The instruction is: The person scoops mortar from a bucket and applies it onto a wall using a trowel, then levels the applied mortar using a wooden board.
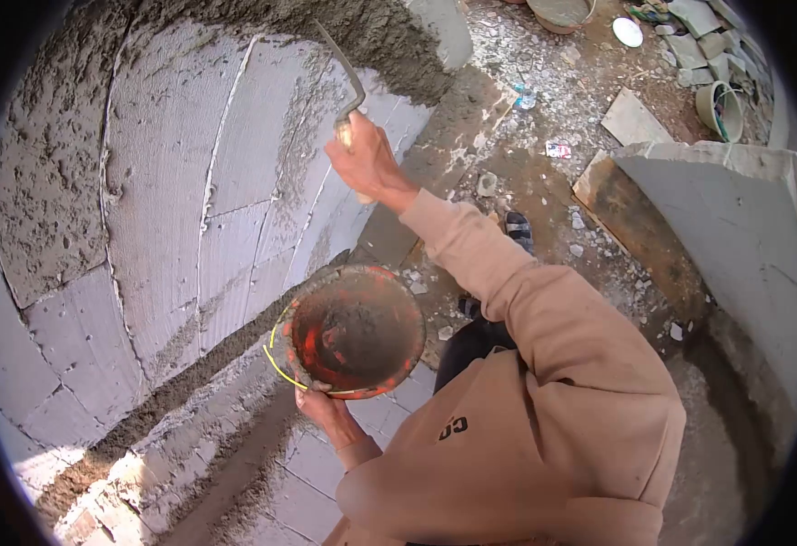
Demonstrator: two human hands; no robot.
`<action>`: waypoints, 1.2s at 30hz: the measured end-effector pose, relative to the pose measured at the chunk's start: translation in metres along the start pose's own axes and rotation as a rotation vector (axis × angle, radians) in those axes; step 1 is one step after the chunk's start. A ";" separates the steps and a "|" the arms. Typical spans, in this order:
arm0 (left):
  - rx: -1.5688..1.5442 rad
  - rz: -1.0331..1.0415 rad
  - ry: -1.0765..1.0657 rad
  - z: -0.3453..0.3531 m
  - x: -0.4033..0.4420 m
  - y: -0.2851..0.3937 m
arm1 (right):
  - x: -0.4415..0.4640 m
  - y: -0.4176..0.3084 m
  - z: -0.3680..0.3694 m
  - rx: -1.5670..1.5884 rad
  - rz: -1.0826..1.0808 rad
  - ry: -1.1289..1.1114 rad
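Note:
My right hand (pixel 362 159) is wrapped round the wooden handle of a trowel (pixel 356 89). Its bent metal neck points up and the blade lies against or just in front of wet mortar (pixel 389 45) on the block wall (pixel 166 146); I cannot tell whether they touch. Lower down, my left hand (pixel 324 409) grips the near rim of an orange-red bucket (pixel 408 305), fingers partly hidden beneath it. The bucket is tilted open towards me, its inside coated with grey mortar, and a yellow handle (pixel 282 366) hangs at its left side.
Rubble litters the ground (pixel 544 182) at right. Beyond it are a basin (pixel 562 14), a white lid (pixel 628 33), a pale bucket (pixel 720 111) and stacked broken blocks (pixel 699 45). A low grey wall (pixel 726 209) stands right, beside a board (pixel 640 232). A mortar-covered ledge (pixel 189 432) runs along the wall's foot.

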State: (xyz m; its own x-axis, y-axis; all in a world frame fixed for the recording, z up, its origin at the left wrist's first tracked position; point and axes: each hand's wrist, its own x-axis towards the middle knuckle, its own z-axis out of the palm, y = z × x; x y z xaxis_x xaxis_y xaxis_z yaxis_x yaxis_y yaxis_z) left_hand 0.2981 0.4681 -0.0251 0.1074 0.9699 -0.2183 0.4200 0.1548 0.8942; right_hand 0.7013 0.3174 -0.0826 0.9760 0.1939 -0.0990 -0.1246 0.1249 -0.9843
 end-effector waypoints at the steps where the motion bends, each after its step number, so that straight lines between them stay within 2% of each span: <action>1: -0.030 -0.031 -0.067 -0.005 0.013 -0.009 | -0.032 -0.018 -0.002 0.075 -0.061 -0.056; 2: -0.056 -0.036 -0.075 0.005 0.012 -0.005 | -0.061 -0.032 -0.002 0.156 -0.124 -0.110; 4: -0.102 -0.048 -0.086 0.022 0.003 0.008 | -0.115 -0.040 -0.021 0.112 0.029 -0.500; 6: -0.146 -0.025 -0.253 0.019 0.008 0.008 | -0.147 -0.042 -0.049 -0.003 0.425 -1.009; 9: -0.185 0.042 -0.403 0.026 -0.002 0.022 | -0.175 -0.012 -0.055 -0.438 0.511 -1.456; 12: -0.169 0.262 -0.550 0.029 -0.016 0.033 | -0.227 0.067 0.000 -1.067 -0.325 -0.818; 14: -0.157 0.410 -0.634 0.023 -0.034 0.054 | -0.273 0.064 0.044 -1.115 -0.454 -0.753; 16: -0.188 0.431 -0.625 0.008 -0.029 0.069 | -0.314 0.030 0.056 -1.255 -0.551 -0.961; 18: -0.255 0.539 -0.636 -0.013 -0.003 0.066 | -0.309 -0.023 0.047 -1.299 -0.331 -1.393; 19: -0.313 0.475 -0.667 -0.026 -0.004 0.071 | -0.296 -0.018 0.044 -1.370 -0.336 -1.375; 20: -0.380 0.413 -0.692 -0.037 -0.008 0.078 | -0.289 -0.059 0.048 -1.410 -0.346 -1.351; 22: -0.441 0.420 -0.774 -0.055 -0.005 0.073 | -0.299 -0.073 0.059 -1.328 -0.432 -0.735; 25: -0.361 0.650 -0.754 -0.068 0.004 0.067 | -0.336 -0.028 0.066 -1.330 -0.338 -0.980; 28: -0.545 0.505 -0.748 -0.086 0.003 0.062 | -0.356 -0.070 0.061 -1.435 -0.217 -1.332; 31: -0.596 0.535 -0.773 -0.096 0.002 0.053 | -0.355 -0.033 0.063 -1.264 -0.283 -0.724; 34: -0.505 0.745 -0.739 -0.095 0.014 0.036 | -0.355 0.007 0.044 -1.231 -0.307 -1.140; 36: -0.496 0.733 -0.710 -0.100 0.013 0.036 | -0.370 -0.068 0.049 -0.978 0.247 -1.090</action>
State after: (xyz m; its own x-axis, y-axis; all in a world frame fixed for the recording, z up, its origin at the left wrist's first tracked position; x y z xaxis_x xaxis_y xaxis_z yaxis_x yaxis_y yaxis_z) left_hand 0.2243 0.5047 0.0436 0.7334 0.5562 0.3908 -0.3410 -0.1964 0.9193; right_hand 0.3397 0.2851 0.0284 0.2826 0.7834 -0.5536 0.3346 -0.6214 -0.7085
